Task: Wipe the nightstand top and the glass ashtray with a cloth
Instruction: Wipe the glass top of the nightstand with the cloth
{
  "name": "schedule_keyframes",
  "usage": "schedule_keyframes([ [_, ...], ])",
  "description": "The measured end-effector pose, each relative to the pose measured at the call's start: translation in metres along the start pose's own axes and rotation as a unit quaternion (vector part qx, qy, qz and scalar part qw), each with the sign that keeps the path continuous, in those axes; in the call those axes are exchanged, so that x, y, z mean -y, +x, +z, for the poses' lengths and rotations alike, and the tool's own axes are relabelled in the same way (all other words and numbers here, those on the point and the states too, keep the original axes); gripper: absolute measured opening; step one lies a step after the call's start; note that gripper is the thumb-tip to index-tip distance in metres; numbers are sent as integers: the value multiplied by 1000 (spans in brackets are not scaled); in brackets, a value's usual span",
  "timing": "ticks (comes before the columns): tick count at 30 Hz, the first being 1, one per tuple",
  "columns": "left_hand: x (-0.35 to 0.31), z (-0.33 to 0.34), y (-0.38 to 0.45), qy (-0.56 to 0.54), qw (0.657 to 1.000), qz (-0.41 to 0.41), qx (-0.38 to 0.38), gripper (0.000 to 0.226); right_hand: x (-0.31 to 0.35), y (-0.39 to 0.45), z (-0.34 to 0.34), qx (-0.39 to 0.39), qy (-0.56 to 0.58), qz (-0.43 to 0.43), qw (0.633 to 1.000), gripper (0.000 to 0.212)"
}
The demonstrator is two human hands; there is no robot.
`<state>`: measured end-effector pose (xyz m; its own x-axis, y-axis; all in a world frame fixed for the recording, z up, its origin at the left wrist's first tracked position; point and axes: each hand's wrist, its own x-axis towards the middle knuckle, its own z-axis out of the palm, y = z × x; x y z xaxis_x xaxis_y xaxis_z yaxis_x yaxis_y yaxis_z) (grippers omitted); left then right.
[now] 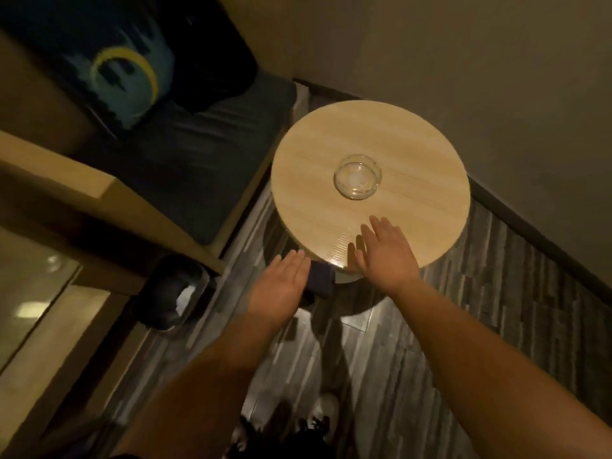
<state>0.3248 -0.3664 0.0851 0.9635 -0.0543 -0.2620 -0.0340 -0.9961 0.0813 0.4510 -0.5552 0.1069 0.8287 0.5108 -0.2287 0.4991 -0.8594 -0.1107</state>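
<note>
The round light-wood nightstand top (390, 134) stands by the wall. A clear glass ashtray (357, 176) sits near its middle. My right hand (384, 250) lies flat over the near edge of the top, fingers straight and slightly apart, holding nothing. My left hand (281, 279) hovers just off the near-left edge, back up. A dark folded cloth (321, 281) sticks out from its thumb side and hangs beside the table rim. The thumb is hidden, so the grip itself is not visible.
A bench with a dark cushion (185, 167) and a printed pillow (126, 71) runs along the left. A black waste bin (175, 293) with white paper stands on the striped floor (496, 309) at lower left. The wall (463, 61) closes the far right.
</note>
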Motion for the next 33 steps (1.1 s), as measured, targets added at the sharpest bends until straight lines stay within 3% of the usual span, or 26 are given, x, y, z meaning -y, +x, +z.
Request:
schedule_keyframes([
  [5,84,-26,-90,-18,993,-78,-82,55,117,5,-24,13,-27,-128,991,58],
  [8,132,-37,-158,-13,983,-166,-75,57,198,1,-28,12,-45,-186,981,63],
  [11,173,-43,-233,-12,960,-261,-99,60,282,-9,-25,10,-57,-242,969,63],
  [17,243,-38,-380,-23,913,-374,-159,64,438,-41,-25,14,-59,-353,934,63],
  [22,284,-21,-468,-61,874,-455,-160,74,538,-65,-20,7,-64,-422,904,62],
  [33,361,27,-540,-103,822,-538,-155,73,683,-52,19,26,-107,-502,858,64],
])
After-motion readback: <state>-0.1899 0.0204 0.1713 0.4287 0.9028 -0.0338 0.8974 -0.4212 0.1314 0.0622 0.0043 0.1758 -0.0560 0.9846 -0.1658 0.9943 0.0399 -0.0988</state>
